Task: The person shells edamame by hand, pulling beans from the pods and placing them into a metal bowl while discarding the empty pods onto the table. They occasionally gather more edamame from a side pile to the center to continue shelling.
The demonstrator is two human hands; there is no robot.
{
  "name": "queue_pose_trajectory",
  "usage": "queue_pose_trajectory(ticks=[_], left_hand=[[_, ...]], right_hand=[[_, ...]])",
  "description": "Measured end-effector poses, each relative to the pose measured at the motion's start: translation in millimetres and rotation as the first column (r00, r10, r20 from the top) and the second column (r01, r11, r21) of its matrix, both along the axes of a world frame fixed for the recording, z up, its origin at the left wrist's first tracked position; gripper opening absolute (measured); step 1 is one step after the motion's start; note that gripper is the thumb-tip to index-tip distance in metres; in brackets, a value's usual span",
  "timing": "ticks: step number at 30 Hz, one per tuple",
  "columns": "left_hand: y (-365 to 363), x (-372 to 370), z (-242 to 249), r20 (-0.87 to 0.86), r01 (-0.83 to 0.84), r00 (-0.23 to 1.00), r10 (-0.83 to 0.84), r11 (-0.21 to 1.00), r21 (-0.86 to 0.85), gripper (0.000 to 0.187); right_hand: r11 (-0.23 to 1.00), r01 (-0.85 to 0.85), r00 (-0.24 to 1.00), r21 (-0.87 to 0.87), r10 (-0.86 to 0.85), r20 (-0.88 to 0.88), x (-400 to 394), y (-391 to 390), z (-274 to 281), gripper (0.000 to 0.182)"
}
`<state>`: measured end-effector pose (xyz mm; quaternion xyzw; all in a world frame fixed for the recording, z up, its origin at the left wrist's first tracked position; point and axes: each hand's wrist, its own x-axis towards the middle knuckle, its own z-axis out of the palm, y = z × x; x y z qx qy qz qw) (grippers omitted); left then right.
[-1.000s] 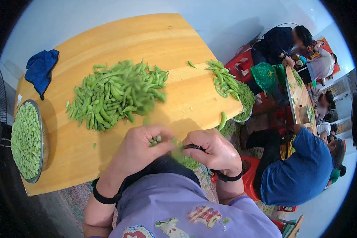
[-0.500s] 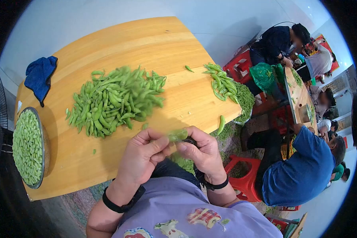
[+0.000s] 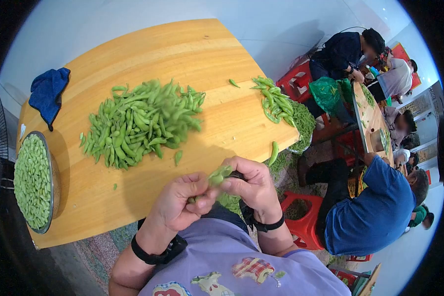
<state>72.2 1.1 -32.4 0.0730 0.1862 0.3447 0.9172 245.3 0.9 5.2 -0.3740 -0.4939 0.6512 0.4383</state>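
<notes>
Close to the table's near edge, my left hand (image 3: 186, 198) and my right hand (image 3: 253, 186) are both closed on a green soybean pod (image 3: 219, 174), pinched between thumbs and fingers. A small dark object shows by my right index finger. Another bit of green pokes out under the curled fingers of my left hand. Beyond my hands lies a large heap of soybean pods (image 3: 138, 123) on the wooden table (image 3: 182, 54). One loose pod (image 3: 178, 157) rests between the heap and my left hand. At the left, a metal bowl (image 3: 55, 197) is filled with shelled beans (image 3: 32, 180).
A blue cloth (image 3: 48, 93) lies at the far left corner. More pods (image 3: 276, 101) sit at the table's right end, beside a container of green trimmings (image 3: 303, 126). To the right are a red stool (image 3: 301, 217), a person in a blue shirt (image 3: 372, 207) and other people at another table.
The pod between my hands has tilted more upright, and my left hand has dropped slightly. The loose pod near the heap now shows in full. My view has shifted a little.
</notes>
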Motion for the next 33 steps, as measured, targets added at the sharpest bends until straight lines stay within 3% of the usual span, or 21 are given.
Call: queue_pose_trajectory(ticks=[1,2,3,4,6,11,13,17,19,23,26,28,29,30,31,32,33], left_hand=[[0,0,1,-0.100,-0.022,0.995,0.025,0.999,0.028,0.012],[0,1,4,-0.102,-0.027,0.994,0.029,0.999,0.028,0.012],[-2,4,8,-0.211,-0.056,0.975,0.069,0.996,0.069,0.014],[-3,6,10,-0.317,-0.083,0.941,0.115,0.990,0.111,0.017],[-4,5,-1,-0.279,-0.106,0.948,0.150,0.980,0.167,0.017],[-10,12,4,-0.226,-0.204,0.943,0.244,0.962,0.183,0.016],[-11,15,5,-0.317,-0.241,0.900,0.298,0.948,0.205,0.013],[-1,-3,-6,-0.199,-0.174,0.960,0.198,0.976,0.132,0.013],[-1,-8,-4,-0.360,-0.177,0.904,0.229,0.969,0.174,0.013],[-2,-16,-5,-0.393,-0.138,0.894,0.217,0.966,0.219,0.011],[-3,-21,-3,-0.386,-0.110,0.903,0.189,0.970,0.218,0.014],[-3,-29,4,-0.521,-0.105,0.830,0.198,0.974,0.201,0.012],[0,-34,8,-0.523,-0.102,0.830,0.197,0.973,0.205,0.012],[8,-40,13,-0.686,-0.073,0.610,0.397,0.890,0.450,0.011],[16,-46,17,-0.723,0.034,0.340,0.602,0.760,0.649,0.012],[25,-51,19,-0.721,0.033,0.339,0.605,0.758,0.651,0.012],[34,-55,22,-0.701,0.166,0.129,0.702,0.681,0.713,0.013]], right_hand=[[1.000,-0.004,1.000,0.001,0.004,0.000,-1,0,2,0.015],[0.984,0.034,0.966,0.177,-0.078,0.248,-2,-1,5,0.015],[0.936,0.025,0.867,0.351,-0.195,0.459,-4,-3,6,0.015],[0.937,0.019,0.870,0.349,-0.188,0.455,-6,-5,8,0.015],[0.841,-0.005,0.653,0.541,-0.407,0.639,-12,-9,10,0.013],[0.793,-0.055,0.588,0.607,-0.466,0.662,-20,-13,9,0.018],[0.770,-0.071,0.554,0.634,-0.498,0.667,-24,-15,5,0.019],[0.769,-0.118,0.622,0.628,-0.436,0.651,-25,-14,6,0.019],[0.781,-0.252,0.624,0.572,-0.321,0.713,-22,-13,4,0.018],[0.758,-0.288,0.633,0.585,-0.308,0.710,-24,-15,6,0.022],[0.786,-0.197,0.681,0.586,-0.320,0.659,-16,-15,12,0.027],[0.741,-0.045,0.611,0.670,-0.510,0.605,-3,-13,12,0.031],[0.807,0.011,0.540,0.590,-0.501,0.676,4,-13,14,0.040],[0.860,0.074,0.470,0.505,-0.477,0.743,11,-13,17,0.049],[0.872,0.106,0.432,0.477,-0.473,0.768,18,-12,17,0.051],[0.883,0.138,0.395,0.449,-0.465,0.792,22,-12,16,0.054],[0.882,0.136,0.398,0.451,-0.466,0.791,22,-12,17,0.054]])
